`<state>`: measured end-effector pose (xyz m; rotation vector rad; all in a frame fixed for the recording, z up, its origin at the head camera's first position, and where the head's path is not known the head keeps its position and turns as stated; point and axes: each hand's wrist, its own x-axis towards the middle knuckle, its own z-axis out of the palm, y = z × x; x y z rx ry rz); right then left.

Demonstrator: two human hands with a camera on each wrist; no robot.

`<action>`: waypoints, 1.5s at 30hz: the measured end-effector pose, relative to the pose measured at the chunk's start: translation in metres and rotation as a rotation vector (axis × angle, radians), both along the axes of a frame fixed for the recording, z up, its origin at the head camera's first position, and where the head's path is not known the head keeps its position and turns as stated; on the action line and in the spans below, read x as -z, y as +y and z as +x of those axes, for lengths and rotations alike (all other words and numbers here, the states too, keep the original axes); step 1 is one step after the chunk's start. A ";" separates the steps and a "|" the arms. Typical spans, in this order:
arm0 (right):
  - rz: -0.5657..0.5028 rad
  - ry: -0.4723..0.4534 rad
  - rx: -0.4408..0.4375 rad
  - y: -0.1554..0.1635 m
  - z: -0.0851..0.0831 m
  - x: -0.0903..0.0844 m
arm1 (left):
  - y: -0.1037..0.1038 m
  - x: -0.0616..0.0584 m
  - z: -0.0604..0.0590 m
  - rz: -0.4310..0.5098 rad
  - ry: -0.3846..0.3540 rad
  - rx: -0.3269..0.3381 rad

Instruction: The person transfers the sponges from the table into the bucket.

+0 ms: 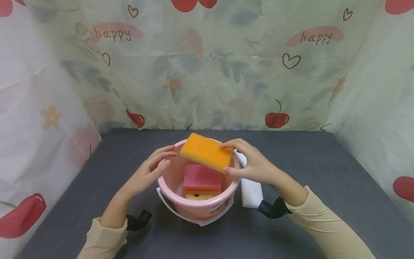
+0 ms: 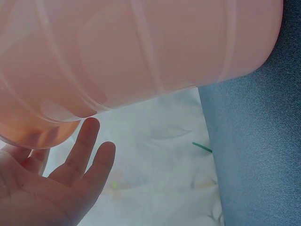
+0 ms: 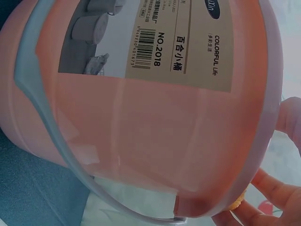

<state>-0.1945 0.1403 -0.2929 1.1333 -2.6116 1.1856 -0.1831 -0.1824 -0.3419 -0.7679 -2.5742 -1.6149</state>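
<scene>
A pink bucket (image 1: pixel 200 207) stands on the dark table, its white handle (image 1: pixel 176 216) hanging down at the front. Over the bucket's mouth, my right hand (image 1: pixel 253 162) pinches an orange sponge (image 1: pixel 207 151) by its right end, and the sponge is tilted. Inside the bucket lies a pink sponge (image 1: pixel 202 178), on top of a pale yellow piece (image 1: pixel 200 197) with dark spots. At the left rim is my left hand (image 1: pixel 150 171), fingers extended and holding nothing. In the right wrist view the bucket's label (image 3: pixel 155 42) shows, and the bucket hides most of the orange sponge (image 3: pixel 239 201).
A white oblong object (image 1: pixel 251 194) lies just right of the bucket, partly covered by the right hand; its kind is unclear. Black mounts (image 1: pixel 273 208) sit at both wrists. A printed cloth (image 1: pixel 210 72) walls the table (image 1: pixel 291 230) at the back and sides.
</scene>
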 end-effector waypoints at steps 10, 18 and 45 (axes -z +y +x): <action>0.017 0.042 -0.027 -0.001 -0.001 0.002 | 0.000 0.000 0.000 0.005 0.007 0.001; 0.048 0.042 -0.025 -0.003 0.000 0.004 | 0.000 0.000 0.000 -0.002 0.018 -0.001; 0.097 0.027 0.026 -0.013 0.001 0.005 | 0.000 0.001 0.002 0.006 0.015 -0.005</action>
